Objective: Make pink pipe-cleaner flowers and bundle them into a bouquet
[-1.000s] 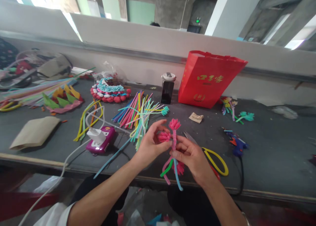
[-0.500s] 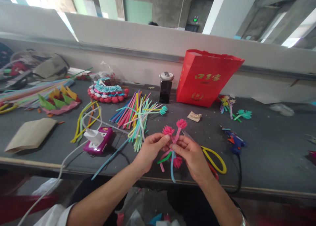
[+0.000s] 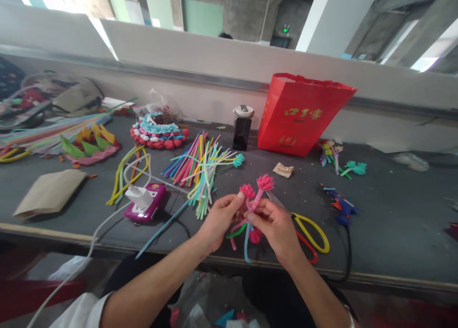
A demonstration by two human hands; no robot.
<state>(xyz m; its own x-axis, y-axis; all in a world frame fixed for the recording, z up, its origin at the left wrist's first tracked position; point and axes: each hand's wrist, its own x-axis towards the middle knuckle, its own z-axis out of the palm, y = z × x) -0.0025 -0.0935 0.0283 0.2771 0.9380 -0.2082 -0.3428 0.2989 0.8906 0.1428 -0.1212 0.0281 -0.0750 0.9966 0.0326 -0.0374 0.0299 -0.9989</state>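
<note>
Between my two hands is a pink pipe-cleaner flower with a twisted pink stem. My left hand pinches close under a second pink bloom, thumb against it. Fingers of my right hand close round the joined stems. Below them hang a blue pipe cleaner, a green one and another pink bloom. Scissors with yellow and red handles lie beside my right hand, their blades partly hidden behind it.
A pile of coloured pipe cleaners lies beyond my left hand. A purple power strip with a white plug stands left. At right is a blue glue gun with its cord. A red bag and a bottle stand behind.
The held blooms have tilted slightly, and the upper two have come a little closer to my left thumb. Both hands keep hold of the flowers; the view has shifted slightly.
</note>
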